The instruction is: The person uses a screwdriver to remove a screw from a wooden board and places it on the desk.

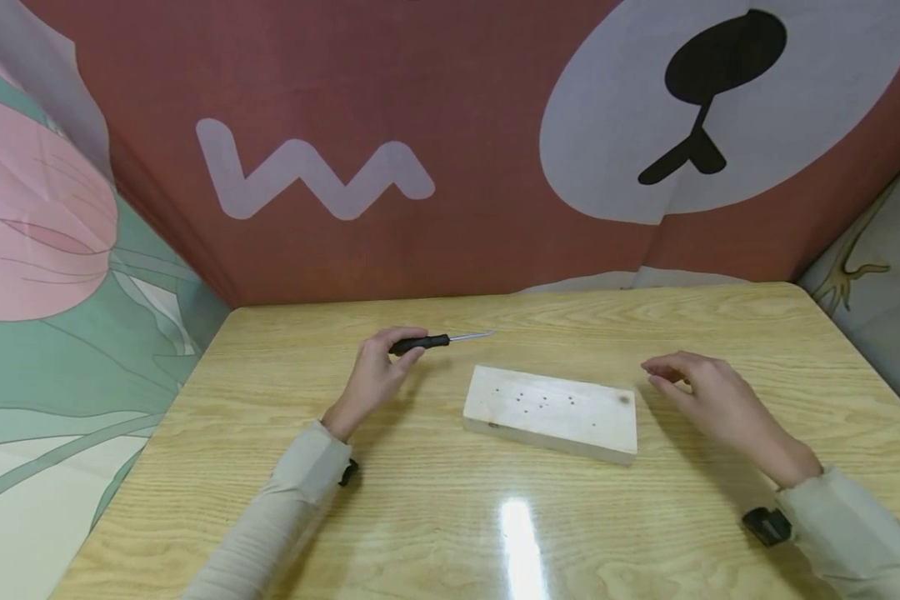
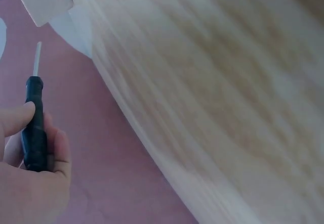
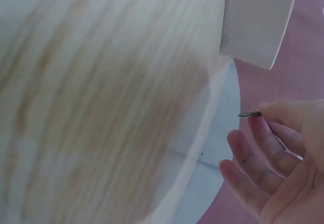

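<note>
My left hand (image 1: 376,374) grips a screwdriver (image 1: 420,342) by its black handle, and the thin metal shaft points right. In the left wrist view the thumb presses along the handle of the screwdriver (image 2: 34,125). A small dark screw (image 3: 249,115) is pinched between thumb and forefinger of my right hand (image 1: 712,400), its threaded tip sticking out; the other fingers are loosely bent. Between the hands a pale wooden block (image 1: 551,412) lies flat on the table, with several small holes in its top and a dark knot near the right end.
The wood-grain table (image 1: 420,517) reaches back to a red cloth backdrop (image 1: 480,233) with a cartoon face. Patterned cloth (image 1: 37,350) hangs at the left side. A small black device (image 1: 767,527) is strapped at the right wrist.
</note>
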The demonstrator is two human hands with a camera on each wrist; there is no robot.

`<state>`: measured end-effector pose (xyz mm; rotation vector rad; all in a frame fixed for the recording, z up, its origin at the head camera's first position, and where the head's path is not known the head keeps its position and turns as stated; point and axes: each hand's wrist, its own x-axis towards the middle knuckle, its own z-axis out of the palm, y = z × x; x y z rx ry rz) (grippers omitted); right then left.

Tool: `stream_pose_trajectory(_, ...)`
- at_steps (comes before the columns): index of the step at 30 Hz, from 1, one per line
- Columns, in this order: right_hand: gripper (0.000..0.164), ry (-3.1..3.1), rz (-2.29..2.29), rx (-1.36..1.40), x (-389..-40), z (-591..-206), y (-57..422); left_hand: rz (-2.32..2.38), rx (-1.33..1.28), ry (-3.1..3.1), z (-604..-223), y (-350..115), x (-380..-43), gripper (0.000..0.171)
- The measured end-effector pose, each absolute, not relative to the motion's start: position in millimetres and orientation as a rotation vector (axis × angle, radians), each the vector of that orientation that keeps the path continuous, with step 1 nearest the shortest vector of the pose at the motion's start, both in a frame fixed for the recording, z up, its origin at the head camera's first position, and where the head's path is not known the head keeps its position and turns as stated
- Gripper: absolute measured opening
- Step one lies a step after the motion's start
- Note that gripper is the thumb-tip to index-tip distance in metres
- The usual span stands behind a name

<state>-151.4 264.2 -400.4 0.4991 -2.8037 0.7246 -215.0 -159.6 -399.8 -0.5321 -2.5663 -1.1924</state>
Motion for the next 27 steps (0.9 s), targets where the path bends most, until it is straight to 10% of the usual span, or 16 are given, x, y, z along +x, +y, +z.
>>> stream_pose_trajectory(27, 0.018, -2.988, 0.657, 0.58, -165.4, -409.6, 278.1, -1.033, -0.481, -2.887, -400.6, -169.8, -217.5, 0.024)
